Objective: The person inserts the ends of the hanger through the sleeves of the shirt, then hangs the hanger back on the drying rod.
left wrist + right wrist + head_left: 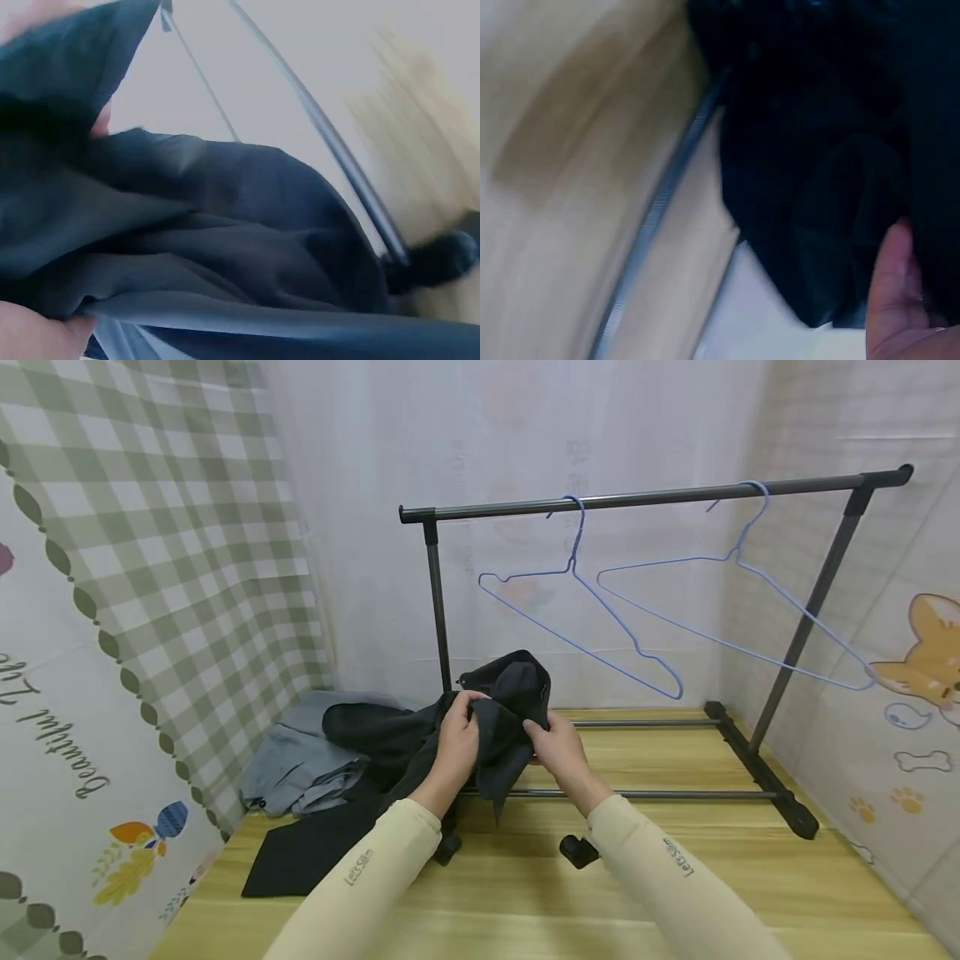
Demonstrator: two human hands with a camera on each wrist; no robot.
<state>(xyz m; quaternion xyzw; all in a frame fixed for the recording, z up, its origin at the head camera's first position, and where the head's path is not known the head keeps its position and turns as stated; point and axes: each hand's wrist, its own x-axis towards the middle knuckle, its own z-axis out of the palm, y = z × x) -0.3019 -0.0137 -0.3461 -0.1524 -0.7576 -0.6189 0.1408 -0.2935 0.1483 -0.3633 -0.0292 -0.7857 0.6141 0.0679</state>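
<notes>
A black garment (408, 739) is bunched up in front of the rack, part of it lifted off the table and part trailing to the left. My left hand (456, 743) grips its cloth, thumb and fingers bent around a fold. On the right side of the same bundle, my right hand (558, 750) pinches an edge between thumb and fingers. Up close in the left wrist view, the dark cloth (225, 247) hangs in loose folds. In the right wrist view a thumb (892, 277) presses on the garment. Which part of the garment each hand holds cannot be told.
A grey-blue folded garment (307, 756) lies at the left by the checkered curtain (195, 510). Behind the hands stands a black rack (645, 500) with two blue hangers (622, 631) on its bar. Its lower rails (675, 794) and feet rest on the wood-grain table (525, 902).
</notes>
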